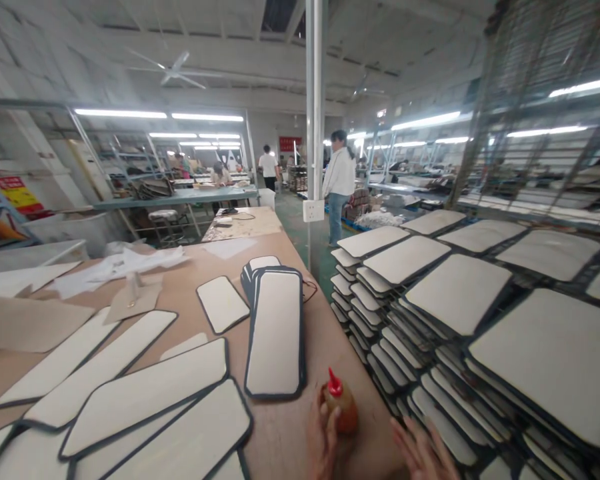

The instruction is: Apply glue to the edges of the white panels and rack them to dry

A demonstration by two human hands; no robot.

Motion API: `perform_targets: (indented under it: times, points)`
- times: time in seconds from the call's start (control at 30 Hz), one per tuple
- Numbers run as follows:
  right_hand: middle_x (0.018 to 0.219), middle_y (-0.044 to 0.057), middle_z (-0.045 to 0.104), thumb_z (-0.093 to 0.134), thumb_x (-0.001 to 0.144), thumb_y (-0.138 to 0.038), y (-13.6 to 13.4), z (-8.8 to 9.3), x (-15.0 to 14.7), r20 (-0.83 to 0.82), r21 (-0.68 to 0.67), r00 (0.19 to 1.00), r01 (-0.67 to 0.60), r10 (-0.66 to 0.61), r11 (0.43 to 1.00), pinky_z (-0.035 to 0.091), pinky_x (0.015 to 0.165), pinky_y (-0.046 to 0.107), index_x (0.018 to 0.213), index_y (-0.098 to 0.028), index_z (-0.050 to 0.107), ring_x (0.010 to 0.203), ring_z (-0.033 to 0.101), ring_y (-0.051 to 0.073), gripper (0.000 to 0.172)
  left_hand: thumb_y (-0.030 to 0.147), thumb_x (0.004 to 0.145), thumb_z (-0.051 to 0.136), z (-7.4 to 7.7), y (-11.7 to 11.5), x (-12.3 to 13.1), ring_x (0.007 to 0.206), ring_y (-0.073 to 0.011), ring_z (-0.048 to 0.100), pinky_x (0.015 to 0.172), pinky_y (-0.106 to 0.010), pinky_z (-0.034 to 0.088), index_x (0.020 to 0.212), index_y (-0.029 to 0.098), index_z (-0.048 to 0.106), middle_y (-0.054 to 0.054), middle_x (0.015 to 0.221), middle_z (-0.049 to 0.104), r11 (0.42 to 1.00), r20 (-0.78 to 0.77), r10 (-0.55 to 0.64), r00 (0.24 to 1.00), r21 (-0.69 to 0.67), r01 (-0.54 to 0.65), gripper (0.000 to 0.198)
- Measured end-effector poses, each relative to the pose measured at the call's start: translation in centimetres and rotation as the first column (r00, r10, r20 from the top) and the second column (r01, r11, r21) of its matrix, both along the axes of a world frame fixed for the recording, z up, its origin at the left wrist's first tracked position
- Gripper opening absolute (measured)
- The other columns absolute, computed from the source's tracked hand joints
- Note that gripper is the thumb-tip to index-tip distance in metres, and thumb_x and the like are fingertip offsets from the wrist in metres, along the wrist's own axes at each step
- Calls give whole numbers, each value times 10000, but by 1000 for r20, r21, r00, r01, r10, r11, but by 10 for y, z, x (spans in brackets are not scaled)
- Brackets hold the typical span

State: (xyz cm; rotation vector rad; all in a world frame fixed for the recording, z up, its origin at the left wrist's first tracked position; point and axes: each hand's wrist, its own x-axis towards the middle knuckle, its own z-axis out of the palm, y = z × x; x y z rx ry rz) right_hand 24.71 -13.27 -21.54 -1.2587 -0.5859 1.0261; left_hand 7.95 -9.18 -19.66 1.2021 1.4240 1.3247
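Note:
A squeeze bottle with a red pointed cap [344, 410] stands upright near the right edge of the brown table [275, 440]. My left hand [323, 430] is against the bottle's left side, its fingers partly curled around it. To the right of the bottle, past the table edge, my right hand [423, 447] is spread and slightly blurred, with nothing in it. Beyond the bottle lies a stack of long cream panels with dark edges [275, 333]. A shorter cream panel [223, 304] rests left of that stack.
More dark-edged panels [150, 393] overlap across the table's left side, near beige sheets [35, 320] and white scraps [123, 267]. Tall stacks of panels on racks [460, 293] fill the right. A metal post [315, 133] rises behind the table; a person [340, 177] stands beside it.

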Motion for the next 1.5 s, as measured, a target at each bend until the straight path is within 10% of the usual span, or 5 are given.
perform_targets:
  times: [0.17, 0.4, 0.87, 1.1, 1.5]
  points:
    - [876, 142, 710, 762, 524, -514, 8, 9, -18, 212, -31, 970, -111, 115, 993, 584, 663, 373, 896, -166, 640, 780, 687, 308, 524, 313, 821, 429, -7, 2, 8, 1271, -287, 450, 1065, -460, 340, 1251, 91, 519, -203, 1336, 519, 998, -177, -26, 984, 45, 34, 492]
    - [798, 74, 701, 658, 635, -356, 26, 1, -66, 359, 30, 923, -160, 139, 987, 536, 737, 349, 790, -206, 662, 773, 660, 252, 216, 278, 865, 373, 4, -5, 3, 1325, -272, 353, 1082, -437, 297, 1253, 129, 559, -176, 1402, 422, 998, -518, -3, 855, 49, 33, 455]
    - [714, 78, 691, 603, 630, -390, 40, 5, -56, 375, 110, 924, -129, 79, 986, 566, 666, 353, 827, -200, 616, 687, 677, 262, 275, 226, 854, 401, 23, 1, -20, 950, -179, 647, 913, -345, 477, 1469, 125, 92, -132, 1139, 629, 985, -116, -162, 980, 36, 167, 696]
    - [949, 144, 702, 555, 713, -402, 27, 14, -50, 402, 96, 895, -253, 195, 963, 562, 790, 392, 1031, -160, 609, 891, 676, 278, 403, 195, 769, 489, 19, -1, -18, 1046, -251, 600, 898, -395, 477, 1127, 148, 632, -154, 1194, 578, 992, -409, -52, 911, 84, 95, 388]
    - [1054, 69, 640, 587, 874, -364, 25, 43, -21, 653, -15, 653, -495, 383, 869, 430, 940, 478, 998, -171, 631, 1013, 587, 218, 234, 133, 712, 574, 43, -14, -6, 1031, -280, 532, 917, -438, 424, 1155, 149, 633, -135, 1090, 600, 996, -628, 63, 775, 91, -7, 447]
